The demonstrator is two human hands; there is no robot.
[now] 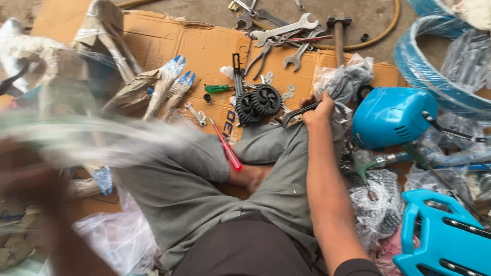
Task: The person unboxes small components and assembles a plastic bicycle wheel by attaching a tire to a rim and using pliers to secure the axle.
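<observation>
My right hand (318,110) reaches forward over my crossed legs and is closed on a thin black metal bracket (295,114), right beside a crumpled clear plastic bag (340,79). At the far left, my left hand (24,179) is a motion-blurred smear. A blurred pale plastic-wrapped thing (102,138) streaks across from it, and I cannot tell whether the hand grips it. A red-handled screwdriver (227,152) lies on my grey trouser leg. Two black gears (258,101) sit on the cardboard (204,46) just ahead of my knees.
Several wrenches (286,29), a hammer (338,31) and a green screwdriver (217,88) lie on the cardboard. On the right are a blue rounded plastic cover (391,116), a blue plastic seat part (445,240) and a blue-wrapped rim (429,76). Paper-wrapped parts (163,89) are piled at left.
</observation>
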